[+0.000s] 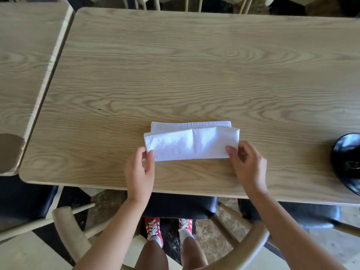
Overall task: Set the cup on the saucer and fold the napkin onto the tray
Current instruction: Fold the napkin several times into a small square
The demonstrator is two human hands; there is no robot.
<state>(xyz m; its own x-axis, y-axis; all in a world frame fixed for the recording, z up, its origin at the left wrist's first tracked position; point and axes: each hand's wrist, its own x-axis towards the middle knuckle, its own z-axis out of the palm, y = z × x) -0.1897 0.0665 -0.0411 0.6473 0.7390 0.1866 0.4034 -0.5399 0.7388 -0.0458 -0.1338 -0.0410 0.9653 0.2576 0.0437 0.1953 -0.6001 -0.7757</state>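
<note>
A white cloth napkin (191, 142) lies folded into a long strip on the wooden table (175, 65), near its front edge. My left hand (140, 172) pinches the napkin's near left corner. My right hand (247, 164) pinches its near right corner. The top layer is slightly lifted and offset from the layer beneath. A black glossy round object (347, 162), cut off by the frame, sits at the table's right edge; I cannot tell whether it is the tray or the saucer. No cup is in view.
A second wooden table (25, 55) stands to the left, separated by a narrow gap. Wooden chairs (66, 227) stand close below the front edge on both sides of my legs. More chair legs show beyond the far edge.
</note>
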